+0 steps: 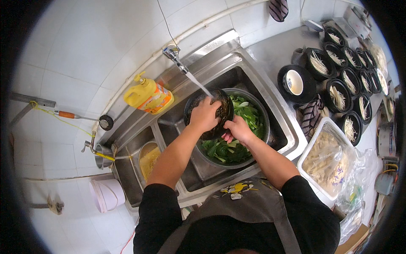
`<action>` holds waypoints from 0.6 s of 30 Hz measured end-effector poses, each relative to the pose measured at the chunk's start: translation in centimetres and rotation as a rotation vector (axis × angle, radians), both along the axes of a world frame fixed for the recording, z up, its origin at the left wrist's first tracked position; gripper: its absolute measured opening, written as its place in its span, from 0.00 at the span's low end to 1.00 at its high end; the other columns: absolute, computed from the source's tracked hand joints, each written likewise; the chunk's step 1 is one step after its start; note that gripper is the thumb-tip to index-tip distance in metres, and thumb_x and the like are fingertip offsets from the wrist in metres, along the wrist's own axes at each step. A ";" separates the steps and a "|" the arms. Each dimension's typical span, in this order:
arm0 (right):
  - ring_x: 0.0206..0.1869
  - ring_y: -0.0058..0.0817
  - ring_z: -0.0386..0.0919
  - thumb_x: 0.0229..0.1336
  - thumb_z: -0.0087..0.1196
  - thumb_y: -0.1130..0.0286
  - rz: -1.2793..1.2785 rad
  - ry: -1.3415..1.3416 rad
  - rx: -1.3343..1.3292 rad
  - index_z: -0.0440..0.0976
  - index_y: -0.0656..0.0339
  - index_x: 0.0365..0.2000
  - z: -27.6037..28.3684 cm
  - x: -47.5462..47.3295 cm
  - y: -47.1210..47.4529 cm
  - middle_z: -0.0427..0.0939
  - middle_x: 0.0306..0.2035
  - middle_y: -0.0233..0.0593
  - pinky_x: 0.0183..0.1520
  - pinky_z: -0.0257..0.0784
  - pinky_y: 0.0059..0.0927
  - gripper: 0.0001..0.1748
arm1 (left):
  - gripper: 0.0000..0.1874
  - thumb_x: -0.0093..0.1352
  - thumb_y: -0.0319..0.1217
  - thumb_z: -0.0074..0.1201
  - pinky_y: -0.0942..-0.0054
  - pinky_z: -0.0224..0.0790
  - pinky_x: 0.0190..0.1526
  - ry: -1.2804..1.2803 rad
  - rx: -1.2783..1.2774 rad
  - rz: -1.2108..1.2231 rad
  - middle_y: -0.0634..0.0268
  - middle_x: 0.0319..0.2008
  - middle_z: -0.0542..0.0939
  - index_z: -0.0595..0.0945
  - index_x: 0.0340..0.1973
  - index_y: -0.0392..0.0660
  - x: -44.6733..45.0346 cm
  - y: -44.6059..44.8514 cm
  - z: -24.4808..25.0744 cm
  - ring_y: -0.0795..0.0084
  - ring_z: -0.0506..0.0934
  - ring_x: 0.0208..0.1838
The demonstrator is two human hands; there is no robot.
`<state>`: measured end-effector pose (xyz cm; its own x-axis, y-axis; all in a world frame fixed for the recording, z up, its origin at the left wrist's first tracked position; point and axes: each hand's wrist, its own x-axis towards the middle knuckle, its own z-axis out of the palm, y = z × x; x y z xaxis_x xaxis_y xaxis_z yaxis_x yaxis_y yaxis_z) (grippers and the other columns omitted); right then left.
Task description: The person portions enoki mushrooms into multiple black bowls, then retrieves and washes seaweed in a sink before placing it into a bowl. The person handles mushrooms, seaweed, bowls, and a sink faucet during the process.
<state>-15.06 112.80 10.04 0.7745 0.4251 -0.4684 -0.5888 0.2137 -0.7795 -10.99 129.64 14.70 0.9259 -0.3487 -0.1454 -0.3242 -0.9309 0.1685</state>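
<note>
My right hand (240, 129) grips the near right rim of a black bowl (229, 106), thumb on the edge and fingers curled beneath. Inside that bowl is my left hand (205, 115), its fingers partly hidden among dark brown, wet contents (224, 111) that I cannot identify. Water (199, 84) runs from the chrome faucet (176, 59) into the bowl beside my left hand. The bowl is held over a large round metal basin (266, 127) of cut leafy greens (226, 152), covering part of it. This basin stands in the right compartment of a stainless steel sink (250, 60).
A yellow pump jug (149, 95) stands on the sink's back ledge. The left compartment holds a yellow strainer (147, 163). On the right counter are several black bowls (338, 95) with pale strips, a small white bowl (293, 82) and a white basket (303, 166). A brush (106, 122) hangs left.
</note>
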 end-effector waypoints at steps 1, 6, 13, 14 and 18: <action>0.17 0.30 0.78 0.59 0.47 0.76 -0.005 -0.005 0.004 0.70 0.72 0.37 0.0 0.2 0.0 0.79 0.24 0.49 0.16 0.75 0.30 0.09 | 0.30 0.57 0.34 0.68 0.49 0.71 0.56 -0.005 0.006 -0.002 0.53 0.60 0.69 0.76 0.56 0.53 0.0 0.0 0.1 0.47 0.71 0.62; 0.16 0.30 0.77 0.59 0.47 0.76 -0.029 -0.003 0.003 0.71 0.74 0.36 -0.1 1.2 -0.4 0.79 0.23 0.49 0.16 0.75 0.30 0.09 | 0.34 0.65 0.41 0.61 0.43 0.49 0.72 -0.074 0.022 -0.132 0.50 0.74 0.55 0.70 0.67 0.52 -0.5 0.2 0.5 0.45 0.57 0.75; 0.16 0.31 0.77 0.59 0.47 0.75 -0.051 -0.037 0.016 0.73 0.75 0.33 0.2 1.0 -0.3 0.79 0.22 0.50 0.16 0.75 0.30 0.10 | 0.36 0.70 0.46 0.54 0.40 0.39 0.75 0.007 0.187 -0.165 0.51 0.80 0.42 0.65 0.72 0.51 0.0 0.1 -0.3 0.46 0.49 0.79; 0.16 0.31 0.77 0.59 0.47 0.75 -0.048 -0.029 0.009 0.73 0.75 0.34 0.2 1.0 -0.3 0.79 0.22 0.50 0.16 0.75 0.30 0.10 | 0.37 0.70 0.47 0.54 0.40 0.38 0.75 0.013 0.186 -0.166 0.51 0.80 0.42 0.65 0.72 0.51 0.1 0.1 -0.5 0.46 0.49 0.79; 0.17 0.31 0.78 0.59 0.47 0.75 -0.044 -0.002 0.010 0.72 0.75 0.34 -0.3 1.2 -0.9 0.79 0.22 0.51 0.16 0.76 0.30 0.10 | 0.31 0.71 0.45 0.55 0.48 0.46 0.75 -0.023 -0.028 -0.232 0.49 0.77 0.56 0.72 0.67 0.46 0.3 1.0 -0.5 0.50 0.57 0.78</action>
<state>-13.84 111.89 9.70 0.7937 0.3953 -0.4624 -0.5768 0.2475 -0.7785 -10.66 130.65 14.17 0.8236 -0.5558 -0.1128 -0.5325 -0.8263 0.1835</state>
